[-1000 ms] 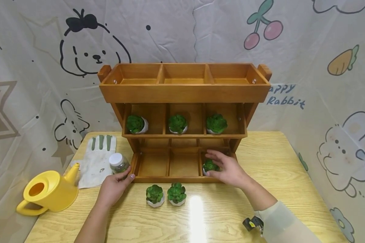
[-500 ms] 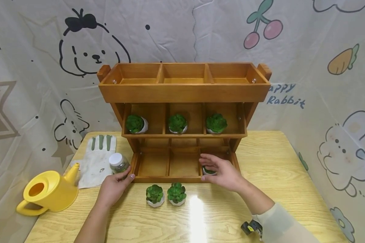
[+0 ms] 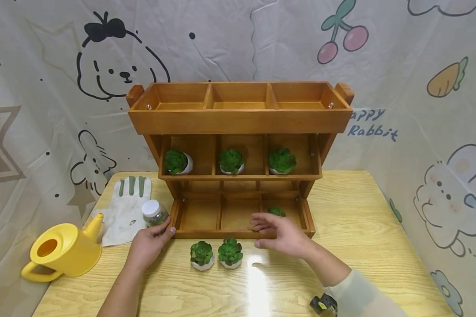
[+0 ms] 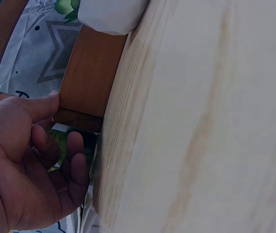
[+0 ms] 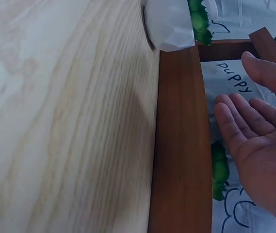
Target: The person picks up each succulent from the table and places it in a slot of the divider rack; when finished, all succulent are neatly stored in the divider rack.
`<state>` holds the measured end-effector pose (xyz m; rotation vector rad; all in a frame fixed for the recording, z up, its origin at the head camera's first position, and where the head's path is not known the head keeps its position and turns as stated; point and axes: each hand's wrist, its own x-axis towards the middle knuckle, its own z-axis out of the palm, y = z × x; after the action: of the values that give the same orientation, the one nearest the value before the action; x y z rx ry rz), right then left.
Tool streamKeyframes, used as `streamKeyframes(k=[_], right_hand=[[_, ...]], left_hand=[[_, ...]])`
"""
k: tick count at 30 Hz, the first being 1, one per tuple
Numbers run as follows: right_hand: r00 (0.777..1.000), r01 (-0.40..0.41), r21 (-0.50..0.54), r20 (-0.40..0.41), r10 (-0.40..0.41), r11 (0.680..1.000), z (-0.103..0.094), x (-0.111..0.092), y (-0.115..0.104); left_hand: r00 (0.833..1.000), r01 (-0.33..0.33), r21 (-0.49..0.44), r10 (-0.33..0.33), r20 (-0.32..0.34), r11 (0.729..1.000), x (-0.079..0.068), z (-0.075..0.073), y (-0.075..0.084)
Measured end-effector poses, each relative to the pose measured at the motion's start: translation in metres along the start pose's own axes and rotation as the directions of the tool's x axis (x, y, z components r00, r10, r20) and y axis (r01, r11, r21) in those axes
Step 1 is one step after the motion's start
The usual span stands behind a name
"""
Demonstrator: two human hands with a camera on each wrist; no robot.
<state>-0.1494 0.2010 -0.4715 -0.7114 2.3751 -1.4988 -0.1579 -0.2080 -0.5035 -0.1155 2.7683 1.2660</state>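
A three-tier wooden plant shelf [image 3: 239, 122] stands at the back of the table. My left hand [image 3: 154, 243] holds the lower left corner of its bottom tier, thumb on the front board. Just behind those fingers is a clear jar [image 3: 154, 213] with a white lid. My right hand [image 3: 283, 235] hovers with relaxed fingers before the bottom tier's right side, nothing in it. Behind it a potted succulent [image 3: 276, 211] sits in the bottom right compartment, mostly hidden by the hand. On the table before the shelf stand two more succulents in white pots, a left one [image 3: 202, 255] and a right one [image 3: 230, 253].
The middle tier bears a succulent in its left [image 3: 177, 161], centre [image 3: 232, 161] and right [image 3: 282, 161] compartments. A yellow watering can [image 3: 66, 248] and a white work glove [image 3: 124, 211] lie at the left. A small black object [image 3: 323, 304] is by the right sleeve.
My right hand has drawn away from the succulent in the bottom right compartment, toward me and slightly left. The left hand has stayed at the shelf's corner.
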Motion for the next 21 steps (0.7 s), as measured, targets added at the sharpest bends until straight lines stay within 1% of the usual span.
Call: streamKeyframes(k=[6, 13, 16, 21], right_hand=[[0.999, -0.028, 0.020, 0.031, 0.027, 0.999, 0.007, 0.001, 0.000], [0.993, -0.029, 0.034, 0.117, 0.025, 0.999, 0.016, 0.005, 0.003], [0.989, -0.039, 0.052, 0.145, 0.031, 0.998, 0.020, 0.007, 0.004], [0.981, -0.050, 0.052, 0.190, 0.039, 0.997, 0.025, 0.009, 0.004]], left_hand=[[1.000, -0.006, -0.002, 0.006, -0.007, 1.000, 0.000, 0.001, -0.001], [1.000, -0.001, -0.004, 0.001, -0.009, 1.000, 0.000, 0.001, -0.002], [1.000, 0.006, -0.013, -0.006, -0.005, 1.000, 0.000, 0.001, -0.002], [1.000, 0.008, -0.013, -0.008, -0.002, 1.000, 0.000, 0.001, -0.002]])
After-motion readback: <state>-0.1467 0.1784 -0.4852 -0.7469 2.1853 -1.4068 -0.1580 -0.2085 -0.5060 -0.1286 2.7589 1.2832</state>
